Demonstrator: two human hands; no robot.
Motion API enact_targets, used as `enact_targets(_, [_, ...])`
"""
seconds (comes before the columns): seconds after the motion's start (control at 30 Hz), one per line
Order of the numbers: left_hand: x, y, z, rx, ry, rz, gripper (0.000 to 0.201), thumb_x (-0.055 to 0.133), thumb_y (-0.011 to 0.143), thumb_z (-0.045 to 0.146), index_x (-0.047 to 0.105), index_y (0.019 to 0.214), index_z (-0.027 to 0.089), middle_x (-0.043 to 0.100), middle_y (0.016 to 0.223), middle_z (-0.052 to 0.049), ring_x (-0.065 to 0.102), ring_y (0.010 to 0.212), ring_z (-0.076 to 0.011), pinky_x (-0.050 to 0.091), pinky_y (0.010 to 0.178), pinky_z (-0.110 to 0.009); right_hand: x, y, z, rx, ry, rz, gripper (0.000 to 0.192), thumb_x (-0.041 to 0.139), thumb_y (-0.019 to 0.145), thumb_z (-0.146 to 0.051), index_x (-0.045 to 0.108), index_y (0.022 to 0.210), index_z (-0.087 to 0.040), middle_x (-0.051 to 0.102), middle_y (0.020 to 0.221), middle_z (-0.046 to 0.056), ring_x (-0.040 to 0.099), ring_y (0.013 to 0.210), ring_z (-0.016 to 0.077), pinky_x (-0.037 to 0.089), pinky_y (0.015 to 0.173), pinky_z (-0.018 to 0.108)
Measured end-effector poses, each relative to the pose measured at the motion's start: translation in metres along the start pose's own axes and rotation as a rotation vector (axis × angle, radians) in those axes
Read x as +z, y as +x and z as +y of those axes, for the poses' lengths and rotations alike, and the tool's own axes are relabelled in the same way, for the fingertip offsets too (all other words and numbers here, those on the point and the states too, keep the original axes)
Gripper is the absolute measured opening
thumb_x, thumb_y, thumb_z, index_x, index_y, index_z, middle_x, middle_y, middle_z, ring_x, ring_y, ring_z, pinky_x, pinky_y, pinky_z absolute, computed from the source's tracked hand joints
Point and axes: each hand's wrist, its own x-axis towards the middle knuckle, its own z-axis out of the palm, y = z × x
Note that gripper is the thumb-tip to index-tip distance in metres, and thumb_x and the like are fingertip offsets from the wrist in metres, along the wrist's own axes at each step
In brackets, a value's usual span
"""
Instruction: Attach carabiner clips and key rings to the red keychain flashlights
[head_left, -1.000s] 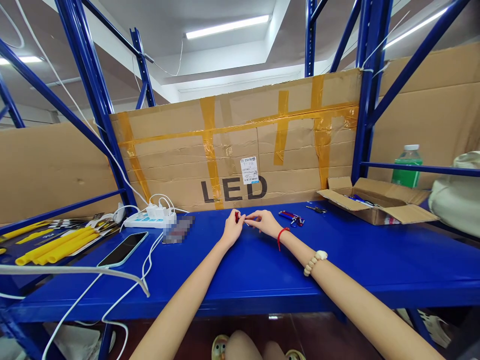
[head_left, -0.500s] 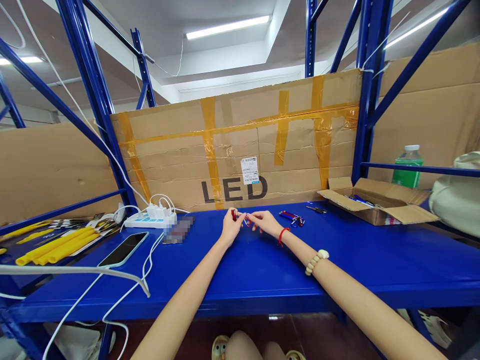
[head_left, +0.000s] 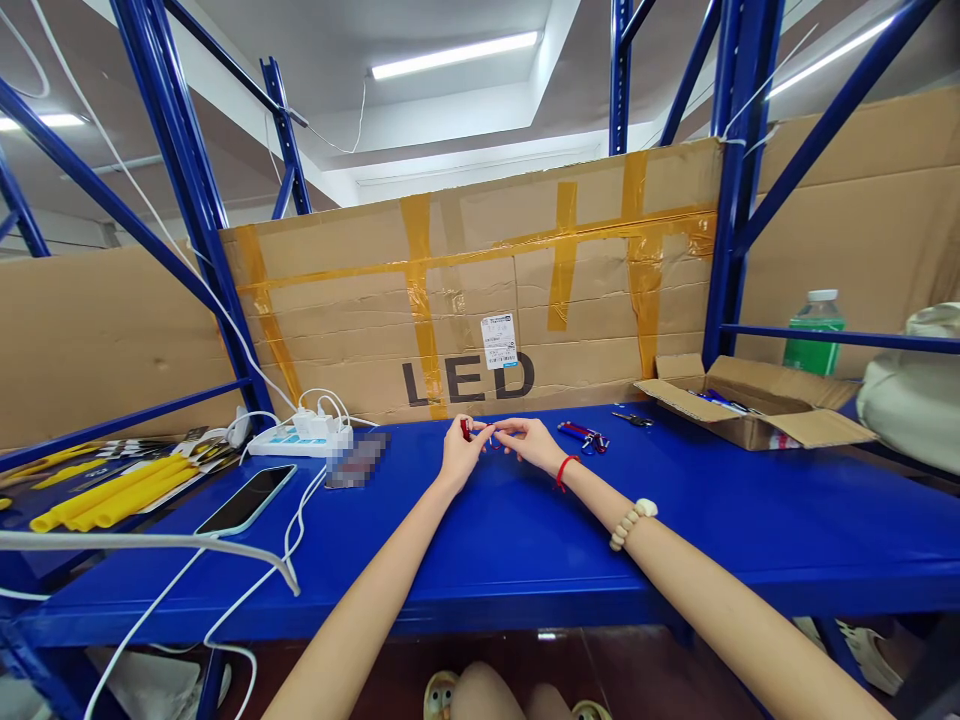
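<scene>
We see a blue tabletop (head_left: 525, 540) set in blue steel racking (head_left: 731, 190), a taped cardboard sheet (head_left: 480, 290) marked LED across the far side, and a fluorescent ceiling light (head_left: 455, 53) above.

Both hands met over the blue shelf (head_left: 525, 540): the left hand (head_left: 459, 455) pinched a small red piece (head_left: 466, 429) (too small to identify), the right hand (head_left: 531, 443) touching it. Similar red-and-blue pieces (head_left: 583, 434) lay just beside the right hand, a phone (head_left: 246, 499) and power strip (head_left: 300, 438) to the left.
</scene>
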Motion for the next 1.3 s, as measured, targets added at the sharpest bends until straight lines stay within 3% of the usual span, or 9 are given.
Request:
enact_targets(0.17, [-0.002, 0.003, -0.004, -0.030, 0.002, 0.027, 0.036, 0.063, 0.069, 0.039, 0.032, 0.068, 0.021, 0.061, 0.072, 0.002, 0.048, 0.041, -0.0047, 0.032, 0.033, -0.014, 0.000, 0.002, 0.002, -0.022, 0.018, 0.055, 0.019, 0.066, 0.068, -0.025, 0.070, 0.082, -0.014, 0.068, 0.082, 0.007, 0.058, 0.052, 0.0103, 0.042, 0.032, 0.016])
enact_targets(0.43, [0.003, -0.001, -0.004, -0.166, -0.044, -0.058, 0.030, 0.057, 0.078, 0.041, 0.041, 0.069, 0.017, 0.061, 0.073, 0.000, 0.050, 0.039, -0.0035, 0.033, 0.030, -0.013, 0.000, 0.001, -0.002, -0.016, 0.088, 0.084, 0.023, 0.068, 0.066, -0.028, 0.063, 0.082, -0.013, 0.068, 0.082, 0.009, 0.066, 0.070, 0.0179, 0.053, 0.044, 0.021])
enact_targets(0.77, [0.003, -0.003, 0.006, -0.311, -0.095, -0.122, 0.025, 0.049, 0.085, 0.037, 0.046, 0.073, 0.015, 0.059, 0.059, 0.000, 0.050, 0.035, -0.0058, 0.031, 0.029, -0.014, 0.000, -0.001, -0.002, -0.036, 0.096, 0.071, 0.029, 0.071, 0.060, -0.031, 0.057, 0.080, -0.014, 0.067, 0.074, 0.005, 0.064, 0.064, 0.0151, 0.054, 0.045, 0.022])
enact_targets(1.1, [0.005, -0.003, 0.004, -0.308, -0.084, -0.110, 0.026, 0.056, 0.074, 0.021, 0.032, 0.065, 0.020, 0.059, 0.060, 0.001, 0.050, 0.041, -0.0066, 0.031, 0.030, -0.013, -0.003, -0.002, -0.001, -0.109, -0.111, 0.036, 0.010, 0.060, 0.067, -0.022, 0.064, 0.074, -0.015, 0.068, 0.072, 0.004, 0.064, 0.066, 0.0160, 0.053, 0.045, 0.021])
enact_targets(1.2, [0.005, -0.003, 0.001, -0.283, -0.069, -0.105, 0.029, 0.057, 0.074, 0.024, 0.030, 0.065, 0.020, 0.057, 0.059, 0.002, 0.049, 0.040, -0.0064, 0.030, 0.031, -0.013, -0.004, -0.003, 0.000, -0.145, -0.226, 0.037, 0.014, 0.055, 0.070, -0.018, 0.068, 0.076, -0.016, 0.068, 0.073, 0.004, 0.063, 0.070, 0.0177, 0.050, 0.044, 0.021])
enact_targets(1.3, [0.004, -0.002, -0.003, -0.250, -0.040, -0.081, 0.027, 0.056, 0.075, 0.026, 0.031, 0.068, 0.021, 0.054, 0.058, 0.004, 0.047, 0.040, -0.0062, 0.030, 0.032, -0.014, -0.006, -0.004, 0.002, -0.190, -0.349, 0.049, 0.017, 0.055, 0.070, -0.015, 0.070, 0.076, -0.018, 0.069, 0.075, 0.003, 0.063, 0.071, 0.0177, 0.051, 0.054, 0.025])
